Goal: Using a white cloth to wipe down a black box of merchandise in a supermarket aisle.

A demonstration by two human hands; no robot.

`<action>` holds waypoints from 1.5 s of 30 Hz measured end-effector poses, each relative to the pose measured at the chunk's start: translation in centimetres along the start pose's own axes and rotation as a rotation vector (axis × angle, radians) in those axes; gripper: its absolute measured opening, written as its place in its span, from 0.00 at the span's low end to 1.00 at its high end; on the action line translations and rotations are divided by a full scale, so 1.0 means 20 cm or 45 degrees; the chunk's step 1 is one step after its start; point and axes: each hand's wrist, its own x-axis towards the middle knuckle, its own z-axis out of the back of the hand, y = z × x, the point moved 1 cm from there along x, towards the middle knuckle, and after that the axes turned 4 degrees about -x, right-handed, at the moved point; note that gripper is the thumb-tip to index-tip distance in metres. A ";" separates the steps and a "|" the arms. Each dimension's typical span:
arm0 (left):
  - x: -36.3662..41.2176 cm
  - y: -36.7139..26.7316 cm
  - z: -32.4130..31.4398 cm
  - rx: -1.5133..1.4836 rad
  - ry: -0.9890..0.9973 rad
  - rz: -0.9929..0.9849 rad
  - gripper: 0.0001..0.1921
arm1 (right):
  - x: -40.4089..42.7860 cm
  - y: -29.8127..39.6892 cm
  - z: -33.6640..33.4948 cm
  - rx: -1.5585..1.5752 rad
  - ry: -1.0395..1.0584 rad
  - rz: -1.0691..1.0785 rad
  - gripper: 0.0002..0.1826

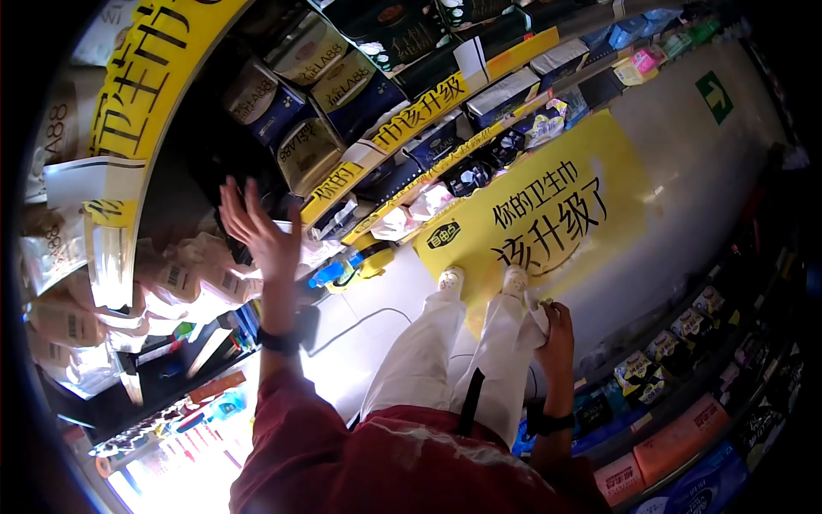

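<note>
My left hand [260, 225], with a black band on its wrist, is raised with its fingers apart. Nothing is in it. It hovers beside a shelf, close to gold-and-blue packs of tissue-like goods [308, 151] and above pale pink packs [221, 273] with barcodes. In my right hand [557, 337] is a crumpled white cloth [536, 318], held low beside my right leg. This wrist also carries a black band.
A yellow floor sticker [546, 212] with large writing lies under my shoes. Ahead, yellow-edged shelves [411, 115] hold packs. A yellow container with a blue part [353, 266] and a thin cable [366, 318] are on the floor. Another stocked shelf [681, 437] stands on the right.
</note>
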 end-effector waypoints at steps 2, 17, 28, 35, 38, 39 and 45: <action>0.09 0.09 0.03 -0.002 0.105 0.092 0.37 | -0.01 -0.01 0.01 0.025 -0.017 -0.011 0.25; 0.20 0.47 -0.21 -0.389 1.061 0.147 0.59 | 0.00 0.00 -0.03 0.012 -0.062 -0.016 0.25; 0.10 0.55 -0.22 -0.414 0.568 0.375 0.54 | -0.03 0.06 -0.04 0.021 -0.060 0.004 0.29; 0.06 0.55 -0.19 -0.194 0.202 0.722 0.59 | -0.04 0.08 -0.05 -0.001 -0.067 0.022 0.29; 0.08 0.53 -0.15 -0.231 0.033 0.755 0.60 | -0.04 0.09 -0.04 0.003 -0.075 0.031 0.29; 0.09 0.51 -0.13 -0.236 0.035 0.754 0.60 | -0.05 0.08 -0.05 -0.002 -0.059 0.030 0.29; 0.14 0.16 0.11 -0.267 0.028 0.484 0.59 | -0.03 0.16 0.00 0.165 -0.104 0.045 0.27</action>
